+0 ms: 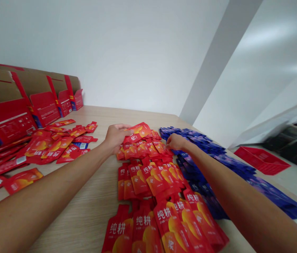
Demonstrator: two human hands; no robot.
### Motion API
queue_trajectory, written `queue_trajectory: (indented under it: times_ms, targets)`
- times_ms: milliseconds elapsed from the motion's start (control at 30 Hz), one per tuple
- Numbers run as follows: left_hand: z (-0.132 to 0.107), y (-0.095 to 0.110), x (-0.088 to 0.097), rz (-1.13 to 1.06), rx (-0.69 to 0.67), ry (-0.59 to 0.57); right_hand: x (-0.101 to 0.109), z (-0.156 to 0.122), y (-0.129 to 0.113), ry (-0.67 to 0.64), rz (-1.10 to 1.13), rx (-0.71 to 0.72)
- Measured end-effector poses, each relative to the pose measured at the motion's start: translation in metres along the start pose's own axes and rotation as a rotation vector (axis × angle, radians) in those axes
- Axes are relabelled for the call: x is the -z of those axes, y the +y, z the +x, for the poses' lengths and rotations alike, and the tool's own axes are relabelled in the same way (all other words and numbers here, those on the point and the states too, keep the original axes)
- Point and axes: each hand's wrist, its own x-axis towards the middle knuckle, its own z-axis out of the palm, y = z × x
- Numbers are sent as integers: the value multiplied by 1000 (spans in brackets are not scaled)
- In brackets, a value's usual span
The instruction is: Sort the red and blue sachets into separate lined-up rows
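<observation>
Both my arms reach far out over a wooden table (pixel 95 203). My left hand (pixel 115 136) is closed on a red and orange pouch (pixel 141 130) lifted at the far end of a long spread of the same red pouches (pixel 150 179). My right hand (pixel 176 142) rests its fingertips on the far right edge of that spread, next to a row of blue pouches (pixel 206 147). Whether the right hand pinches a pouch is hidden by its own fingers.
Loose red pouches (pixel 50 146) lie scattered at the left. Behind them, open red cardboard boxes (pixel 43 105) lean against the white wall. The blue pouches (pixel 269 193) run along the table's right edge. A red basket (pixel 261 160) stands on the floor to the right.
</observation>
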Motion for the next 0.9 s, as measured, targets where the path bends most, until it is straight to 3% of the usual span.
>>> queue_trajectory:
  times_ms: [167,300,433,533,633,767,900]
  targets:
    - [2,11,10,178,-1,-232,26,-17,-40,179,56,251]
    - [6,25,14,346,-42,-431,24,-31,-77,-5,179,493]
    - [11,35,17,417,-101,-491,5,-30,-99,-126,294,533]
    - [15,39,27,431,-150,-411,-10,-19,-103,-99,345,441]
    - [22,44,52,442,-202,-236,-26,-5,-103,-61,325,275]
    - [36,53,104,544,-222,28,-45,9,-99,-42,214,96]
    - [48,59,163,737,-196,243,-53,14,-96,18,52,29]
